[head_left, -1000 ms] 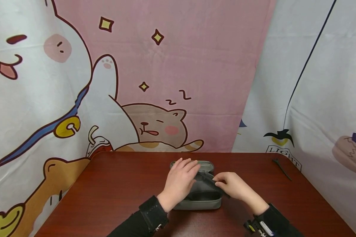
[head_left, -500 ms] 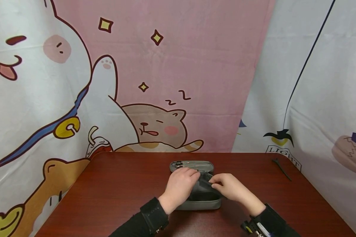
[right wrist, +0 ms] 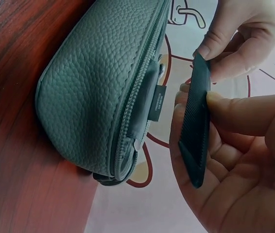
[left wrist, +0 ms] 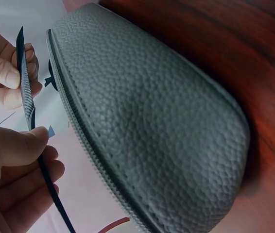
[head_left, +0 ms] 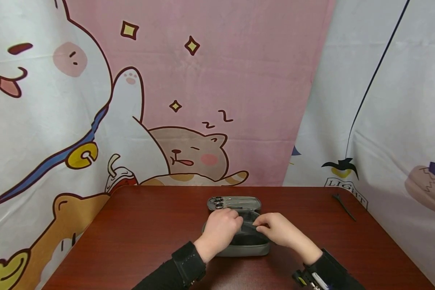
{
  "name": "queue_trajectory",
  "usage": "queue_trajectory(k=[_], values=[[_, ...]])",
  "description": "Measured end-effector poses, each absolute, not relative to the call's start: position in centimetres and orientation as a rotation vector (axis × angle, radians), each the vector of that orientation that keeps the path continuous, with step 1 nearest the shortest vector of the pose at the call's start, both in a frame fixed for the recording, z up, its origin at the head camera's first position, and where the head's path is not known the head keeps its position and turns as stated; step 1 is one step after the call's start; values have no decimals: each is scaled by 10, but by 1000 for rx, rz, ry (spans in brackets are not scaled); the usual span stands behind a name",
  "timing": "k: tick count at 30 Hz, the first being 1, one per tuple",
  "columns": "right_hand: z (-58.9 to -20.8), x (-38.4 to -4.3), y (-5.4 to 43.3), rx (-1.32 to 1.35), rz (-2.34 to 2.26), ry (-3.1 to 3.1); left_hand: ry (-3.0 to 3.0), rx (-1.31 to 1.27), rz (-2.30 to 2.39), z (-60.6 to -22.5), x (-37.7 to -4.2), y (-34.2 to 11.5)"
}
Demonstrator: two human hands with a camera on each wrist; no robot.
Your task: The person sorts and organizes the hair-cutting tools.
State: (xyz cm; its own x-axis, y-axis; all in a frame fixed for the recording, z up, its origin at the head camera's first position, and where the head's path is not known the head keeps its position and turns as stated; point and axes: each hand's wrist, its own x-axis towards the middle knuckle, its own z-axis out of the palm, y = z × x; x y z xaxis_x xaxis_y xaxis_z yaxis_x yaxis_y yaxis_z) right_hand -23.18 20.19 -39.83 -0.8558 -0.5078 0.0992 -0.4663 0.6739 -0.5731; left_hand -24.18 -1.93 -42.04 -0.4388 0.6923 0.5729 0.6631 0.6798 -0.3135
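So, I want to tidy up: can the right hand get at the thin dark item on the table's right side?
Probably yes, once freed: the right hand pinches a ridged dark strip, but I see nothing blocking its way to the thin dark item.

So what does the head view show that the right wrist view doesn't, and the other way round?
Only head: the thin dark object at the right of the table and the black sleeves. Only right wrist: the small tag at the grey case's mouth and the ridges on the dark strip. Both: case, table, printed backdrop, left hand, right hand.
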Motion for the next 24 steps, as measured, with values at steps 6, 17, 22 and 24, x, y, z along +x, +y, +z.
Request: queue_trajectory(k=[6,17,22,24], values=[[-396,-233,201,-818,-921,2818,-2194,-1021,104,-422,-240,-20],[-390,-236,204,-892,-965,2826,-2195,-989,85,-424,-242,-22],[-385,-235,208,-877,-1021,2863,-2205,-964,56,-424,-243,-25],[-383,-235,210,-827,-1080,2887,-2212,-954,28,-424,-243,-27]])
